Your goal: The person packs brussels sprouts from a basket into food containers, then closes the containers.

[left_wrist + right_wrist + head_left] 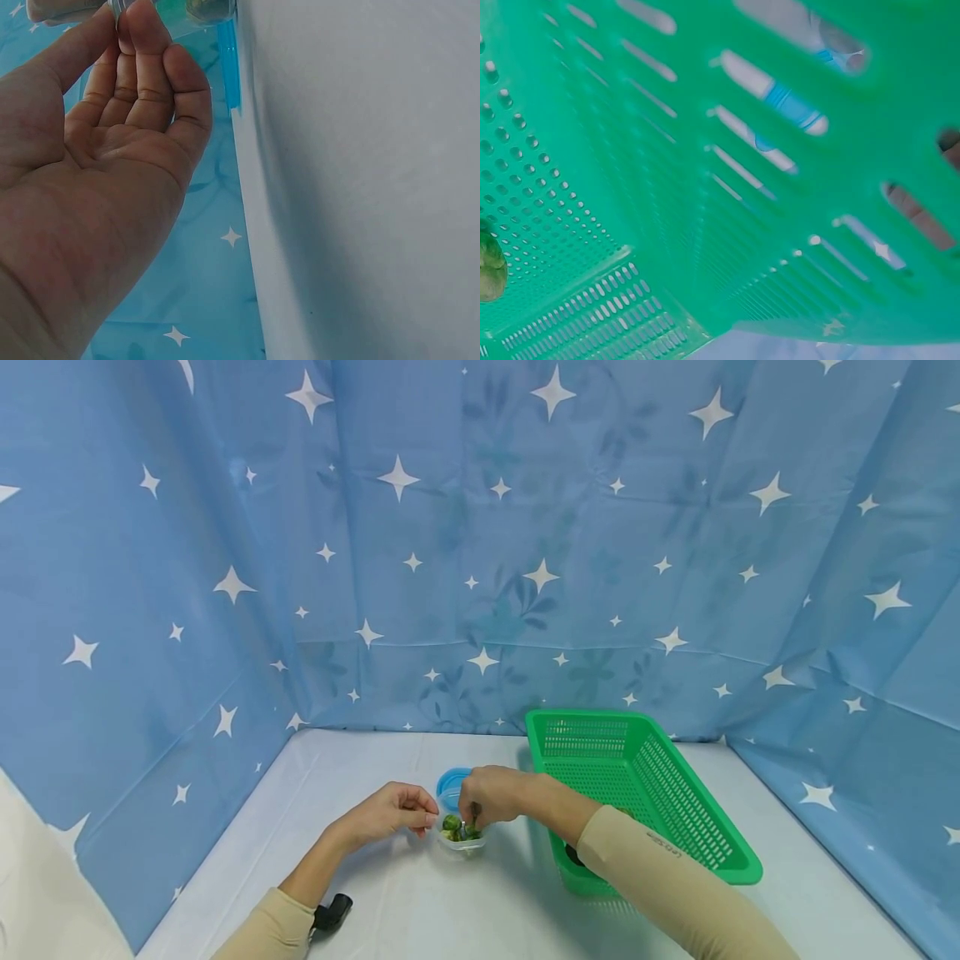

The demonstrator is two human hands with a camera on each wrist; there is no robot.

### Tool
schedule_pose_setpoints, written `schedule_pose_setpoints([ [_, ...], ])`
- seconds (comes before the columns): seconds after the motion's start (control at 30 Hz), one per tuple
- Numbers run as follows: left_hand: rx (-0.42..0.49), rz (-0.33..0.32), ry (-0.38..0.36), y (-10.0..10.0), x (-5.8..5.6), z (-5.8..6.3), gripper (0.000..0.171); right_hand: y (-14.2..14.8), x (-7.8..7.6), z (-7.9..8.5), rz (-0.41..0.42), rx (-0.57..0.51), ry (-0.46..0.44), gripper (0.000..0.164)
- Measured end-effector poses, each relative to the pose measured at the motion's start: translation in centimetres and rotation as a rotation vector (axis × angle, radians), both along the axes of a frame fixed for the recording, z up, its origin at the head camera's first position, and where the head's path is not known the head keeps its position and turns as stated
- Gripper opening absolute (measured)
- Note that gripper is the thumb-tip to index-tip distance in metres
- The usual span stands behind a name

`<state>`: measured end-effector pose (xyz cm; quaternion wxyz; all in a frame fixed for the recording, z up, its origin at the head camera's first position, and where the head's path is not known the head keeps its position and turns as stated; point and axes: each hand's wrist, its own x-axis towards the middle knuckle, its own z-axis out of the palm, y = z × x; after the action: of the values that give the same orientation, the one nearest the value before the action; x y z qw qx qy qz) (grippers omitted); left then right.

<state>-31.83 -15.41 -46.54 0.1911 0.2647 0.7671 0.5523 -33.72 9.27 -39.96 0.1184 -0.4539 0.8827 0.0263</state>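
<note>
A small clear plastic container (459,846) with several green Brussels sprouts (452,823) in it stands on the white table. My left hand (399,810) pinches the container's near-left rim between thumb and fingertips, as the left wrist view also shows (112,127). From the right, my right hand (489,793) reaches down over the container, its fingertips among the sprouts. Whether those fingers grip a sprout is hidden. Behind the container lies a round blue lid (452,778). The right wrist view looks through the green basket, with a sprout (490,266) at its left edge.
A large green slotted basket (708,802) stands on the right, under my right forearm. A dark round thing (573,855) sits in it, partly hidden by the sleeve. Blue star-patterned curtains (480,568) close off the back and sides of the white table (420,910).
</note>
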Motion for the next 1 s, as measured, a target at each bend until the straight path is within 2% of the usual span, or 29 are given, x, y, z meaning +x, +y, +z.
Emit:
schedule_pose_setpoints([
  [0.3,0.003,-0.012,-0.001,-0.1,-0.2,-0.2,0.035,0.1,0.1,0.2,-0.014,-0.01,-0.018,0.011],
  [0.47,0.006,-0.011,-0.005,-0.1,-0.2,-0.2,0.034,0.4,-0.1,0.5,-0.019,-0.084,-0.039,0.012],
  [0.77,0.007,-0.01,-0.011,-0.1,-0.3,-0.3,0.033,2.5,-1.0,2.2,0.016,-0.373,-0.097,0.016],
  [1.0,0.02,-0.013,-0.007,0.0,-0.2,-0.3,0.03,5.0,-2.0,3.2,-0.055,-0.619,-0.06,0.015],
])
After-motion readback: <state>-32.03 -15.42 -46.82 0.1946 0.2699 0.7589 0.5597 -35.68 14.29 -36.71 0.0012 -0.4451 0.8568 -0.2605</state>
